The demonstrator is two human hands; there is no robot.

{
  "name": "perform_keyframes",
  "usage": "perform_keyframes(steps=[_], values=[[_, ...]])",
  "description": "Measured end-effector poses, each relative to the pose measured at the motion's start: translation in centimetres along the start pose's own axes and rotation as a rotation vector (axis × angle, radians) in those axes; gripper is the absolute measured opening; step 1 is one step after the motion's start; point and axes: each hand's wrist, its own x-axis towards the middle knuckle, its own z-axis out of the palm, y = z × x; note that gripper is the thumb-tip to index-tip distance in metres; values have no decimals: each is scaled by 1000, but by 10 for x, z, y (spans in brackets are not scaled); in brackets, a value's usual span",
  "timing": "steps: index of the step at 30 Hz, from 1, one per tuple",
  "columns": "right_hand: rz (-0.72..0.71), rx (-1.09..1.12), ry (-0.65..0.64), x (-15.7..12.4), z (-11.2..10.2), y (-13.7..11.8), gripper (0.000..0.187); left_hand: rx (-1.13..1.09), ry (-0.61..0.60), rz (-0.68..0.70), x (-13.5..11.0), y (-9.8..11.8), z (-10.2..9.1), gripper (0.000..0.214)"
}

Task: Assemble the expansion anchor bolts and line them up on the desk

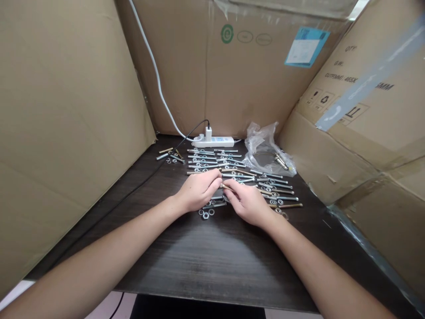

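Observation:
Over the rows of hardware my two hands come together at a small brass-coloured bolt [225,187]. My right hand [248,203] pinches its shank between thumb and fingers. At the other end of the bolt, my left hand [198,191] has its thumb and fingertips closed; whether a nut or washer sits between them is too small to tell. Just below my left hand lie a loose hex nut [206,215] and a flat washer [211,212]. Silver and brass-coloured bolts, among them a long bolt [290,205] to the right, lie around and partly under my hands.
Behind the bolts stand a white power strip [226,141] with a plugged-in charger and a clear plastic bag [262,148] holding metal parts. A black cable [133,189] crosses the dark table [195,261] on the left. Cardboard boxes [186,79] wall in three sides.

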Motion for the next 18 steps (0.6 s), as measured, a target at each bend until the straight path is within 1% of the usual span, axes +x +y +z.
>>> perform_keyframes(steps=[3, 7, 12, 18], values=[[22, -1, 8, 0, -2, 1, 20, -72, 32, 34, -1, 2, -2, 13], [16, 19, 31, 0, -4, 2, 21, -83, 7, 100, -2, 3, -2, 17], [8, 17, 72, 0, -3, 3, 23, -82, 3, 84, -2, 4, -1, 18], [-1, 13, 80, -1, 0, 4, 22, -65, -34, 36, 0, 6, -1, 16]])
